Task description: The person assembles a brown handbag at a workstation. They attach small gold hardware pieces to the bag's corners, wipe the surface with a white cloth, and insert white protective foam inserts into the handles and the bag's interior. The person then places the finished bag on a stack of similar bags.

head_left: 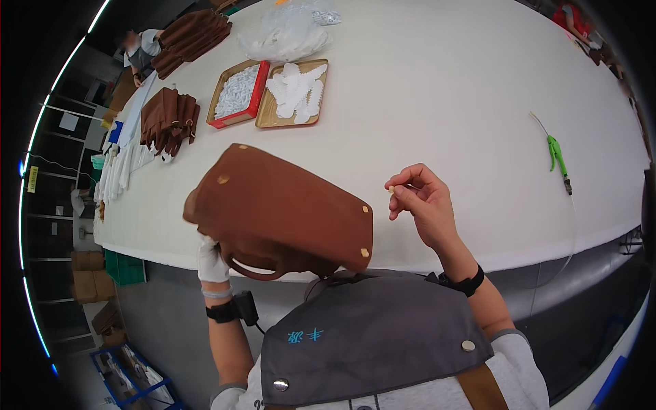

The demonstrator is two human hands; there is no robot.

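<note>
A brown leather handbag [287, 205] is tipped over in front of me, its base facing up and toward the right. Small gold-coloured feet sit at the base's corners, and the bag's handle [256, 272] hangs on the near side. My left hand [213, 262], in a white glove, grips the bag at its left end; most of its fingers are hidden behind the leather. Bare and just off the bag's right end, my right hand [432, 208] is closed in a pinch. Between thumb and forefinger shows a tiny pale-yellow piece [391, 189], too small to name.
On the white table [437, 89] stand a red-edged box of small white pieces [236, 92] and a tray of white cut-outs [295, 96]. Brown bags [169, 119] are stacked at left. A green air blow gun [557, 156] with a hose lies right. Other people work at the far edges.
</note>
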